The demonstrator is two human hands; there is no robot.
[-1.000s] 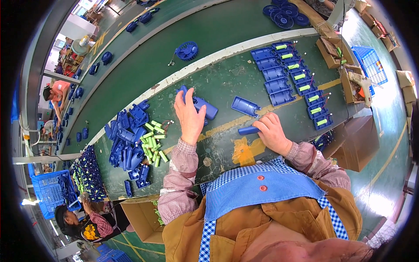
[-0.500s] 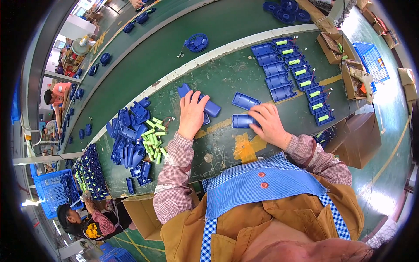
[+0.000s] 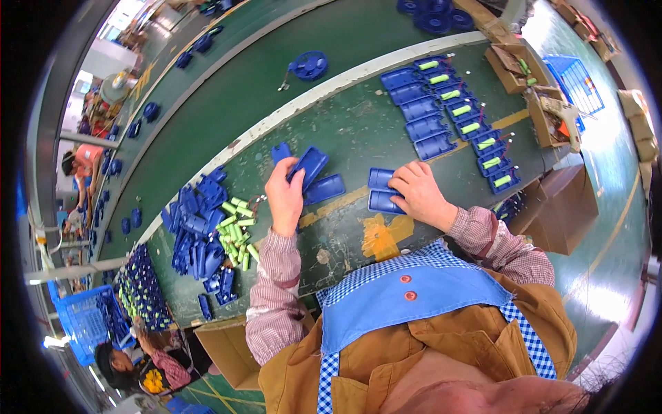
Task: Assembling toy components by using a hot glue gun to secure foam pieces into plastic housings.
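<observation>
My left hand [image 3: 284,196] is closed on a blue plastic half-shell [image 3: 312,164], raised and tilted with its hollow side showing. Just under it another blue shell [image 3: 325,189] lies on the table, and a further blue piece [image 3: 281,152] shows behind my fingers. My right hand [image 3: 424,194] has its fingertips bent over the right ends of two blue half-shells, one farther [image 3: 380,178] and one nearer [image 3: 383,202]. Those two lie side by side, hollow side up. My right fingers cover their ends.
A heap of blue shells [image 3: 196,224] and green battery cells [image 3: 236,234] lies to the left. Rows of shells [image 3: 422,127], several fitted with green cells, stand at the right. Beyond the white ledge a round blue fan part [image 3: 308,65] rests on the belt. Cardboard boxes [image 3: 562,207] flank the table.
My left hand has lifted a blue shell off the table and turned it hollow side into view. Under my right hand, the two shells now lie parallel and closer together.
</observation>
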